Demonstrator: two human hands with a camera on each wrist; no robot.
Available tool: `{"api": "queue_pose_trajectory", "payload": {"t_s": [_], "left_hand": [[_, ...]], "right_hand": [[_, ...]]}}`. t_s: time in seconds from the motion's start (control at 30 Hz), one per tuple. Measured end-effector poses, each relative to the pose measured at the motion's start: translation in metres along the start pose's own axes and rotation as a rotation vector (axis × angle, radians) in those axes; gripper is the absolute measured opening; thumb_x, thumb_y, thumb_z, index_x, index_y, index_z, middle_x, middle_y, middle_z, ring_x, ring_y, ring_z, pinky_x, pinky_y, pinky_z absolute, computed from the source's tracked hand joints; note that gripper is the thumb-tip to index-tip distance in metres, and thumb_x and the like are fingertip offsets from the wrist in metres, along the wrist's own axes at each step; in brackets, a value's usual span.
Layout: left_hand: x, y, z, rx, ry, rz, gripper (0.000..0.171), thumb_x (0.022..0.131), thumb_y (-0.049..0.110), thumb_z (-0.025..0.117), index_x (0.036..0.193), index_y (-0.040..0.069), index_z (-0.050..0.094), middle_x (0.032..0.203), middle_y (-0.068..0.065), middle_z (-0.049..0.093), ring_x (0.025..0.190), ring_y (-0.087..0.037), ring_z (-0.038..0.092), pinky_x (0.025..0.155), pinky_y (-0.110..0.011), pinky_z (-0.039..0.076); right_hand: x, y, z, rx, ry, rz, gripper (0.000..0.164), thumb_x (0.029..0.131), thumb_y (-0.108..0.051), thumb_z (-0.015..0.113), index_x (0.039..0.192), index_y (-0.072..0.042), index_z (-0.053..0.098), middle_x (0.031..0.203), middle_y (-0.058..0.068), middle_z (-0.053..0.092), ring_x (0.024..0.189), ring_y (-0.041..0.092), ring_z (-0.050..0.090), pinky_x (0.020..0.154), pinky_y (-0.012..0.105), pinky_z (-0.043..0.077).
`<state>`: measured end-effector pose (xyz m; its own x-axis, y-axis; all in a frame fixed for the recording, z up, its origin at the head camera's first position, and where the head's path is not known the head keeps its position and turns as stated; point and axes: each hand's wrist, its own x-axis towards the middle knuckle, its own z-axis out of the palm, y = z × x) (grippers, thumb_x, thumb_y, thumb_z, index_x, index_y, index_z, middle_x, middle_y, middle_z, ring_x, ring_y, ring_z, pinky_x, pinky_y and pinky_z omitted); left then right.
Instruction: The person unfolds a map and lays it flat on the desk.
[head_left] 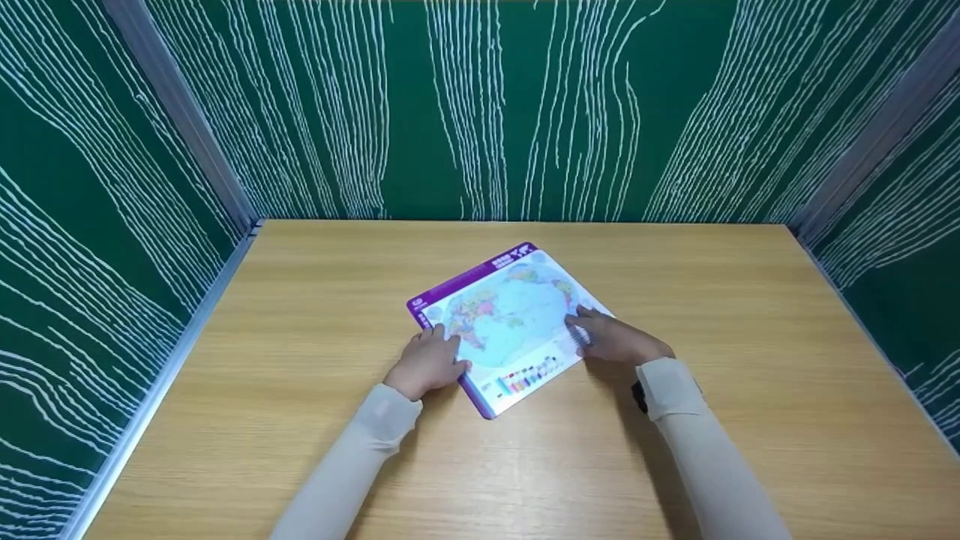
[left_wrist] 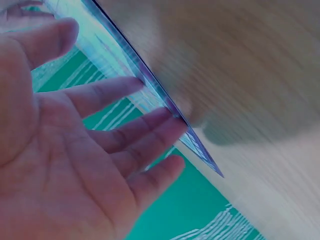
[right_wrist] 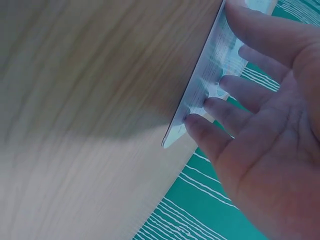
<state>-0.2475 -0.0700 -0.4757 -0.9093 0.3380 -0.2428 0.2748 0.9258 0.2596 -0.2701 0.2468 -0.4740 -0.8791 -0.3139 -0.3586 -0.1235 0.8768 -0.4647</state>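
Note:
A thin world map sheet (head_left: 517,319) with a purple border and rounded corners lies turned at an angle on the table, map side up. At its left edge is my left hand (head_left: 424,364), the fingertips on the border. My right hand (head_left: 619,337) touches the right side, fingertips over the printed surface. In the left wrist view, the left hand's fingers (left_wrist: 145,132) are spread and nearly straight against the sheet (left_wrist: 112,45). In the right wrist view the fingers (right_wrist: 227,115) extend to the sheet's face (right_wrist: 212,65), with the thumb beside its edge.
Under the sheet is a light wooden table (head_left: 300,300). Green panels with white wavy lines (head_left: 465,112) stand along its back and sides, joined by grey metal posts (head_left: 187,112). A dark band (head_left: 639,396) shows at the right sleeve's cuff.

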Motion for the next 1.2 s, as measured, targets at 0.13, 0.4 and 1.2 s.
{"api": "queue_pose_trajectory", "payload": {"t_s": [0.13,0.4,1.2], "left_hand": [[0.003,-0.009,-0.006,-0.084,-0.007,0.021,0.056,0.097,0.040,0.051,0.143,0.008,0.046,0.152,-0.020,0.035,0.142,-0.036,0.030,0.118,-0.048,0.024],[0.012,-0.027,-0.017,-0.219,0.010,0.044,0.058,0.097,0.041,0.051,0.150,0.026,0.033,0.163,-0.004,0.013,0.151,-0.030,0.007,0.121,-0.051,0.013],[0.043,-0.050,-0.023,-0.208,-0.013,0.010,0.070,0.095,0.047,0.051,0.153,0.034,0.015,0.164,0.008,0.006,0.151,-0.022,0.002,0.121,-0.050,0.013]], "right_hand": [[-0.001,-0.004,0.003,-0.002,0.033,-0.008,0.063,0.099,-0.033,0.052,0.154,-0.019,0.024,0.162,0.012,0.013,0.149,0.036,0.007,0.117,0.057,0.016],[-0.009,-0.025,0.014,-0.038,0.136,0.000,0.070,0.098,-0.041,0.051,0.154,-0.011,0.020,0.162,0.015,0.010,0.148,0.038,0.009,0.116,0.056,0.019],[-0.020,-0.073,0.060,-0.135,0.175,-0.108,0.078,0.094,-0.041,0.058,0.150,0.001,0.025,0.156,0.029,0.015,0.143,0.050,0.015,0.115,0.059,0.023]]}}
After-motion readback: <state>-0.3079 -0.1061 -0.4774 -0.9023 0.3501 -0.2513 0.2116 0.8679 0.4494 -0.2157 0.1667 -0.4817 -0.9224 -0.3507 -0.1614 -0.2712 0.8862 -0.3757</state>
